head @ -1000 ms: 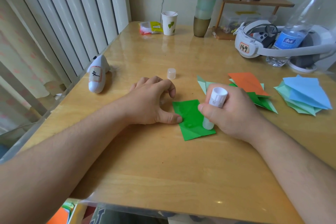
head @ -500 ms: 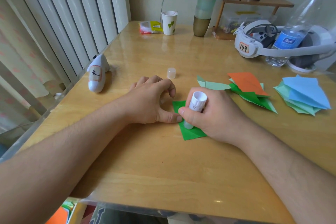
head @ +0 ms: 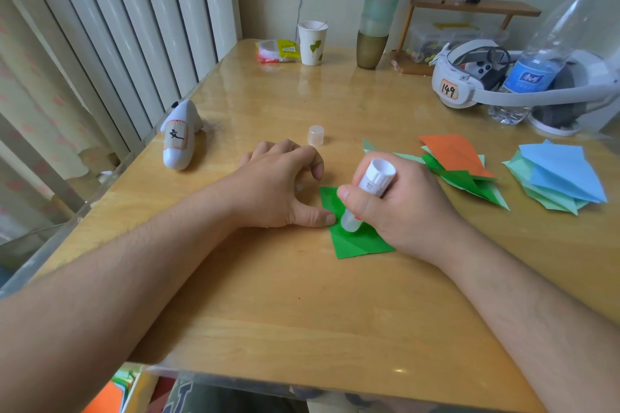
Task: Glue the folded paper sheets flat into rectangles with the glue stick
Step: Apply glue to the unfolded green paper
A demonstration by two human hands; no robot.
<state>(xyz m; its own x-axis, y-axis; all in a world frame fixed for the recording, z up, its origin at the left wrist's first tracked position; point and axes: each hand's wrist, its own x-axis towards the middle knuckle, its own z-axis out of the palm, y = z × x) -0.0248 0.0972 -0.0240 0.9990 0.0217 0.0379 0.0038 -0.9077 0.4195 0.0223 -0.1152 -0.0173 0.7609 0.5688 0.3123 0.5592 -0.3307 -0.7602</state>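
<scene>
A folded bright green paper sheet (head: 355, 243) lies flat on the wooden table (head: 302, 305). My right hand (head: 406, 208) grips a white glue stick (head: 367, 193), tilted, with its tip pressed on the green sheet. My left hand (head: 278, 188) rests beside the sheet with curled fingers, its thumb pressing the sheet's left edge. The glue stick's clear cap (head: 315, 135) stands on the table behind my left hand. An orange-topped pile of folded sheets (head: 456, 157) and a blue-topped pile (head: 563, 174) lie to the right.
A white controller (head: 179, 139) lies at the left table edge. At the back stand a paper cup (head: 312, 42), a snack packet (head: 276, 50), stacked cups (head: 377, 20), a small wooden shelf (head: 469, 5), a white headset (head: 469, 84) and a water bottle (head: 543, 57).
My right hand slid the glue stick left across the green sheet, then back right a little. My left hand kept its place, thumb on the sheet.
</scene>
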